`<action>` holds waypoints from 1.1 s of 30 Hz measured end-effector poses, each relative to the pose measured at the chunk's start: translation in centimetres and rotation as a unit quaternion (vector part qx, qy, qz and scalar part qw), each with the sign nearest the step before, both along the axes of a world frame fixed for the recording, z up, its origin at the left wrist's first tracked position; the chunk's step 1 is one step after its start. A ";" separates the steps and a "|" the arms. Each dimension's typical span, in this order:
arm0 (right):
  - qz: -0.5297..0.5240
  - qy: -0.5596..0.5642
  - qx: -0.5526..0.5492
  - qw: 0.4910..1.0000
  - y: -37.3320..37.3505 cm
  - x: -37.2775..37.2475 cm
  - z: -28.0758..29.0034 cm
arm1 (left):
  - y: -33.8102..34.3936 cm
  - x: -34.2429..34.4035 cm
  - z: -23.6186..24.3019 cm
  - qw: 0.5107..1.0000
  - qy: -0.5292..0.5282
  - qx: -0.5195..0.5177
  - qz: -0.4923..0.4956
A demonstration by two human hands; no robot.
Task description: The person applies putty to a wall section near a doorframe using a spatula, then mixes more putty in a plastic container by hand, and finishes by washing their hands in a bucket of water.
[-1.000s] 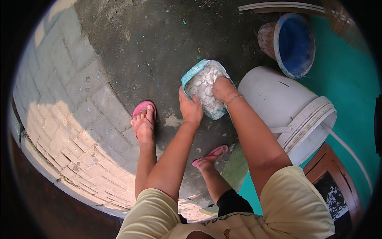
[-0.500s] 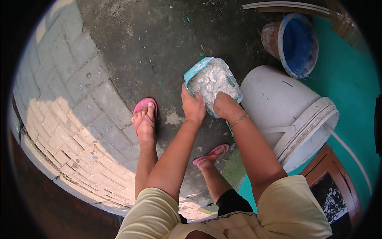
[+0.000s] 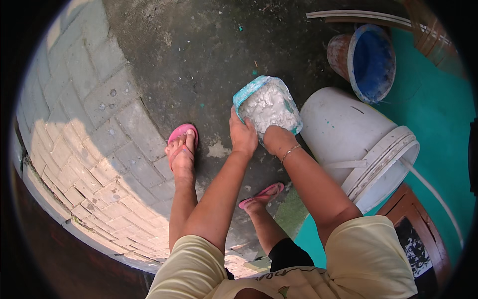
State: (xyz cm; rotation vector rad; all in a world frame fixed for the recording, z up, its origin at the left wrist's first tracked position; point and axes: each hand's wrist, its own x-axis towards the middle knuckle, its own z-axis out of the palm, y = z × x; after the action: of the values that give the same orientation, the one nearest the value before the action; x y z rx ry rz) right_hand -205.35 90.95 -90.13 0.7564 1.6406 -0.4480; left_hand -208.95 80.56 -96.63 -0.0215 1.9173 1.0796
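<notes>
Left hand [image 3: 242,135]: fingers clamped on near-left side of blue tub [image 3: 250,90] holding white paste [image 3: 271,106], left of white bucket [image 3: 343,122]. Right hand [image 3: 279,140] at tub's near edge; fingers hidden, can't tell.

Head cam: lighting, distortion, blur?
Head view: sunlight brightens part of the paving, the tub, left hand and right hand sit in shade; head view: paving's outer edge curves toward the black fisheye border; head view: tub and white paste look fairly sharp, no strong glare on either.
</notes>
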 end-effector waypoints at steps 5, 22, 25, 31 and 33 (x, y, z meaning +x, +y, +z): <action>0.025 -0.020 -0.004 0.999 -0.1 -0.9 -1.0 | 0.1 -0.4 0.5 0.999 -0.006 -0.044 -0.004; -0.147 0.048 0.026 0.988 2.9 1.4 -2.0 | -0.4 0.2 -0.7 1.000 0.017 0.004 0.000; -0.006 0.014 0.056 0.998 0.8 -0.2 0.4 | -0.7 0.0 -0.8 1.000 0.024 0.000 -0.003; 0.076 -0.016 0.096 0.992 2.1 -2.0 0.9 | 0.2 -0.4 0.2 1.000 -0.013 -0.001 0.001; 0.052 -0.016 0.067 0.996 3.6 -2.9 1.6 | -0.1 -0.2 -0.2 1.000 0.007 -0.003 0.013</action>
State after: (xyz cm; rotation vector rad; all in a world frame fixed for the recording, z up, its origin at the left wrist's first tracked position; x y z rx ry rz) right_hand -208.28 94.58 -88.50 0.7685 1.6839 -0.2533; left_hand -209.20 80.42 -96.85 -0.0436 1.9372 1.0932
